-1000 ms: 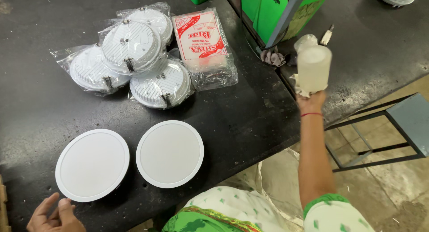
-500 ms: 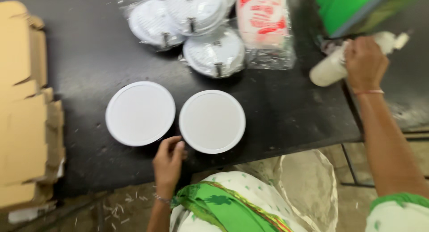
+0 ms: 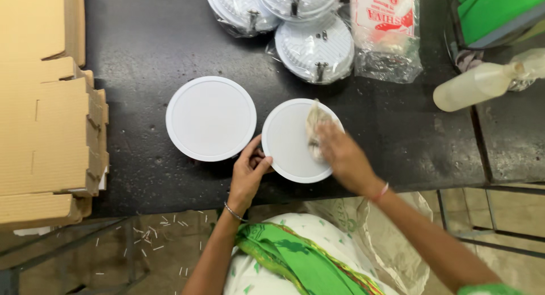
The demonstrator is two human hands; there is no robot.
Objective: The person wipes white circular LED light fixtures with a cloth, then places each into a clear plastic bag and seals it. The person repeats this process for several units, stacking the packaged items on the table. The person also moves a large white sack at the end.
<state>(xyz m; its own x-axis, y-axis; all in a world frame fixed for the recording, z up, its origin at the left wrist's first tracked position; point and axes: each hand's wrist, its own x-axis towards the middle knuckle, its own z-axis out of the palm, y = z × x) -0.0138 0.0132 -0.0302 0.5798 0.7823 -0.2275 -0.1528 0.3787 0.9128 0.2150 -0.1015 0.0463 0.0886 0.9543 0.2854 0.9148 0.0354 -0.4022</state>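
1. Half a second back my right hand (image 3: 340, 156) was off at the right on the pale spray bottle (image 3: 479, 86); now it has come across to the round white light panel (image 3: 292, 153) at centre frame, and the bottle lies alone on its side at the right edge of the black table (image 3: 136, 51).
2. My right hand presses a crumpled pale cloth (image 3: 315, 124) flat against the panel's white face. Its fingers are curled loosely over the cloth, not clenched, and cover the panel's right half.
3. My left hand (image 3: 248, 173) has moved from below the gap between the two panels to the lower left rim of this same panel. Thumb and fingers are partly closed round the edge, pinching it to steady it.
4. So the panel sits between both hands: the left on its lower left rim, the right on top of it, with the cloth at its upper right.
5. A second white light panel (image 3: 210, 118) lies just left of it, near but not touching as far as I can tell, with no hand on it.
6. At the top centre of the frame sit several bagged light fittings (image 3: 315, 48) turned back side up, with a clear plastic packet (image 3: 386, 31) printed in red just to their right.
7. Flattened cardboard cartons (image 3: 42, 107) are stacked along the left edge.
8. A green crate (image 3: 499, 11) shows in the upper right corner.
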